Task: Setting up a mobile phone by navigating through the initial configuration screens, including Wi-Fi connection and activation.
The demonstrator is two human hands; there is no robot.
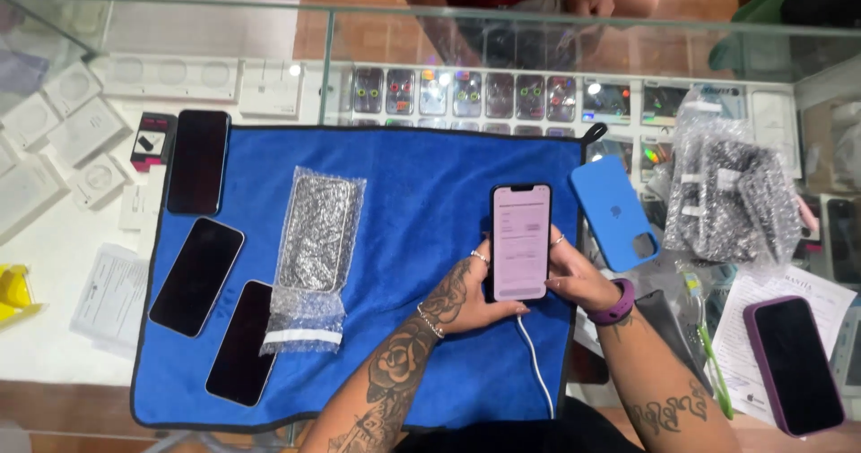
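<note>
Phone [520,242] cradled upright between left hand [459,293] and right hand [574,274].

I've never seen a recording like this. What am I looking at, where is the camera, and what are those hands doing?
There is no machine here: a person wears a camera on the head, so the single picture looks straight down at their own two hands. The left hand and right hand together hold a lit phone with a white cable plugged into its bottom. Below lies a blue cloth spread on a glass counter. On the cloth rest three dark phones and a bubble-wrapped phone. To the right lie a blue phone case, a bag of bubble wrap and a purple-cased phone. Another person stands at the top edge.
</note>
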